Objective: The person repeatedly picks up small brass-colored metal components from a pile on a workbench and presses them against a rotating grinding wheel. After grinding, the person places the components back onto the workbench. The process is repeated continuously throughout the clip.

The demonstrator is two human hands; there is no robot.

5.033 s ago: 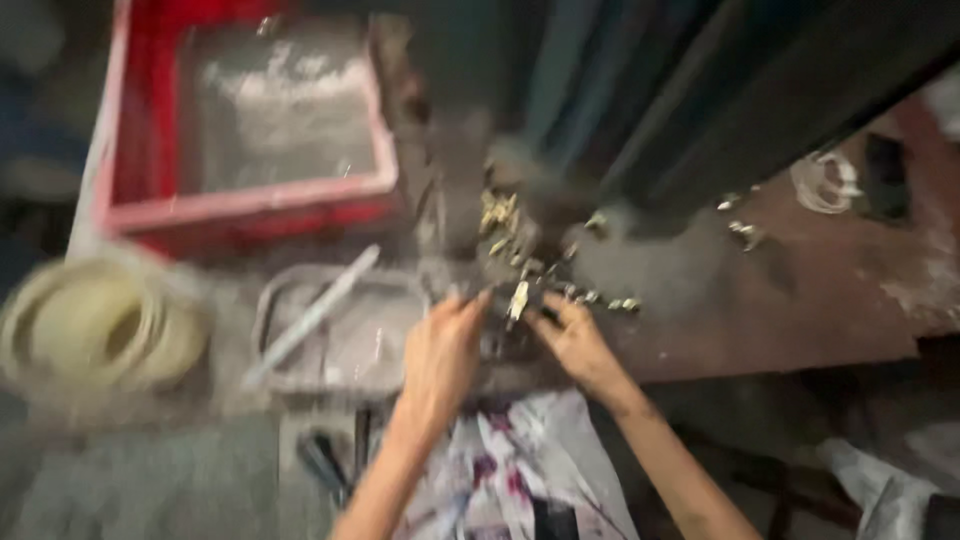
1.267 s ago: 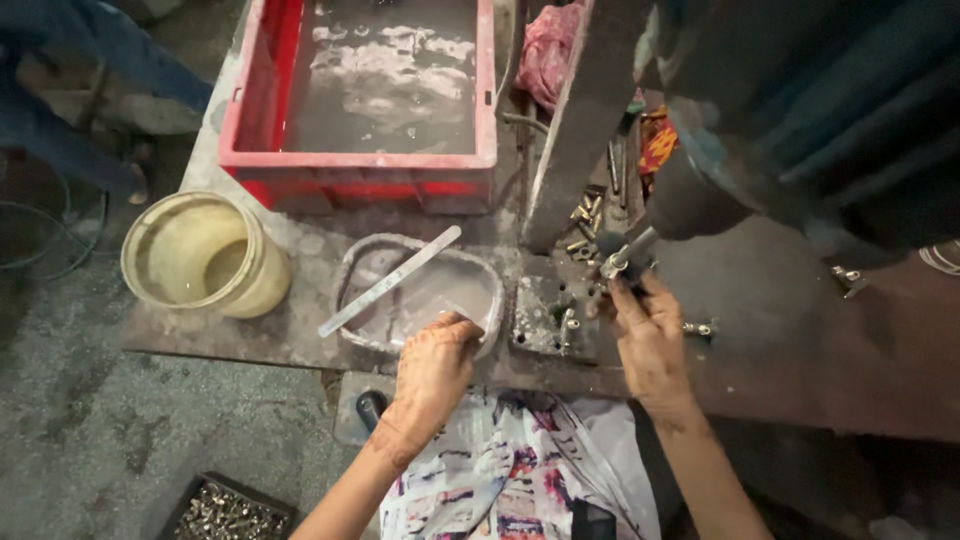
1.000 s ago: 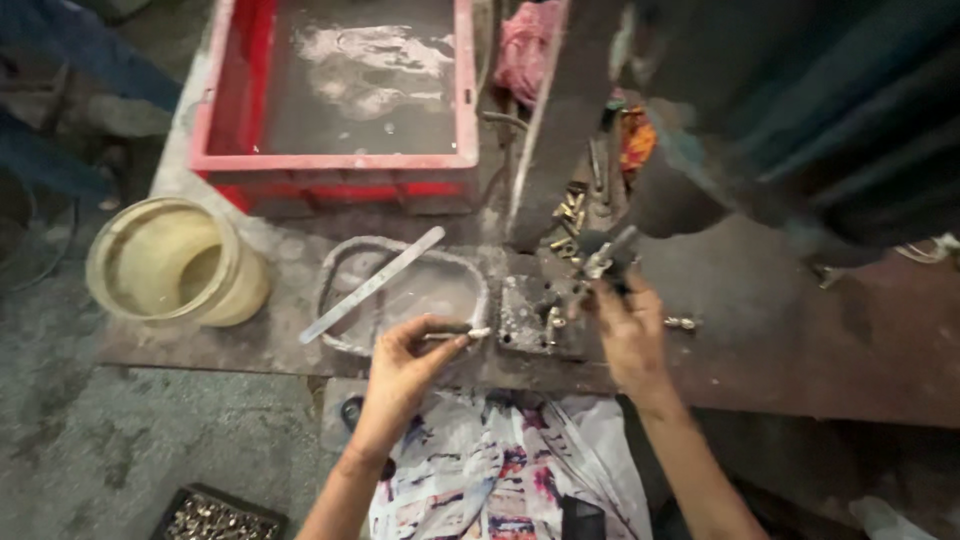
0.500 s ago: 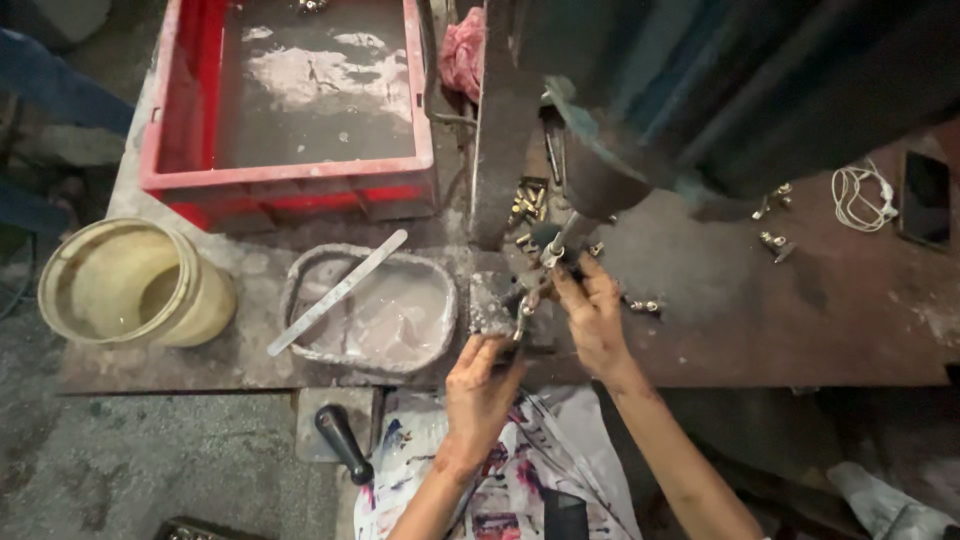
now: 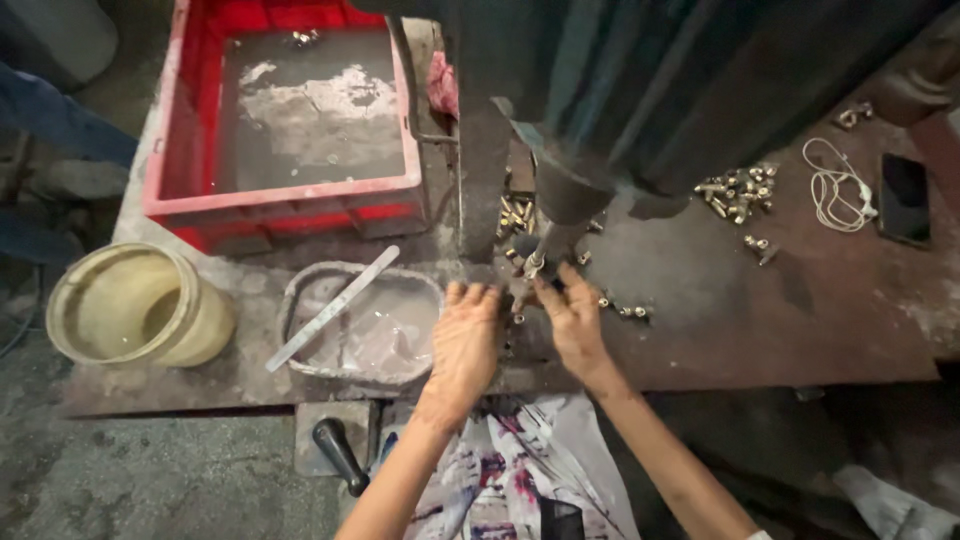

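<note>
Left hand point(image 5: 465, 335) lies flat, released, on the bench point(image 5: 760, 320); right hand point(image 5: 572, 318) pinches a small fitting point(image 5: 527, 268) beneath the press spindle point(image 5: 568, 195)

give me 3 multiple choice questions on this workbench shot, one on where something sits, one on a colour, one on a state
1. Where is the flat metal strip?
A. lying across the oval tray
B. inside the crate
C. in the bucket

2. What colour is the plastic crate?
A. blue
B. red
C. green

3. How are the left hand and right hand?
A. both hanging off the bench
B. both at the small fixture under the machine spindle
C. both gripping the bucket

Answers:
1. A, the strip rests slantwise over the tray rim.
2. B, its walls are red.
3. B, both hands' fingers meet by the spindle.
</note>
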